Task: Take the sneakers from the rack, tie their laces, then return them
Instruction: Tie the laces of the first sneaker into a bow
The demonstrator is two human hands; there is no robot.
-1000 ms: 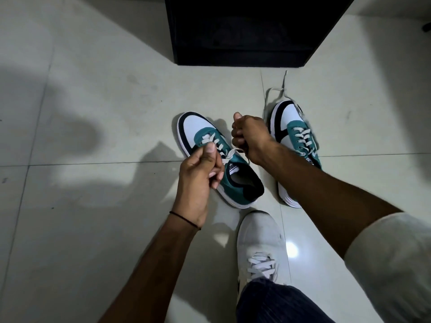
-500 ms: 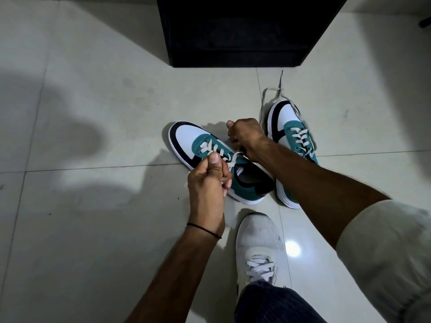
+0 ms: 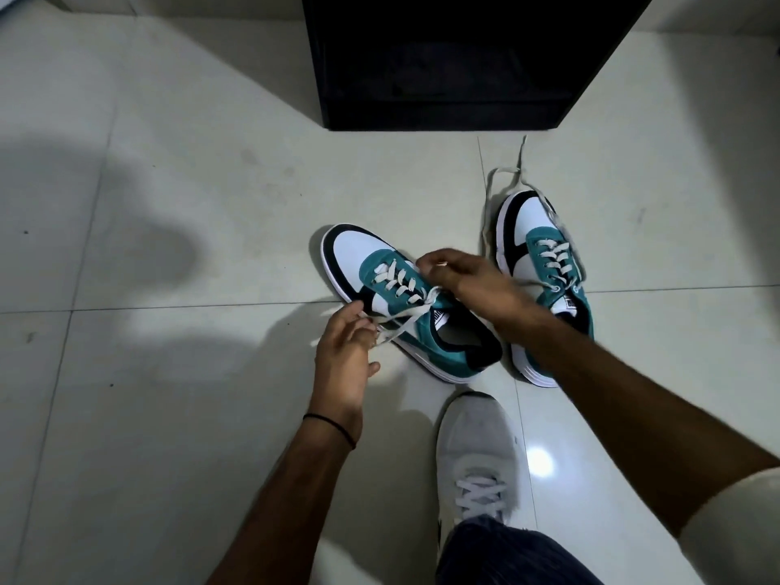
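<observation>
Two teal, white and black sneakers stand on the tiled floor. The left sneaker (image 3: 392,285) lies angled, toe to the upper left. My left hand (image 3: 344,352) is beside its near side, fingers loosely curled around a white lace end (image 3: 405,323) that runs up to the eyelets. My right hand (image 3: 460,272) hovers over the shoe's tongue, pinching the other lace end. The right sneaker (image 3: 544,263) stands just right of my right forearm, its laces (image 3: 502,179) trailing loose on the floor beyond the toe.
A black shoe rack (image 3: 456,57) stands at the top centre. My own foot in a white sneaker (image 3: 477,453) rests on the floor (image 3: 169,415) below the pair, with a dark trouser leg (image 3: 506,555) at the bottom edge.
The left hand has dropped down and left and loosened its fist, drawing the lace out sideways. The right hand has shifted over the tongue. The left sneaker has turned slightly.
</observation>
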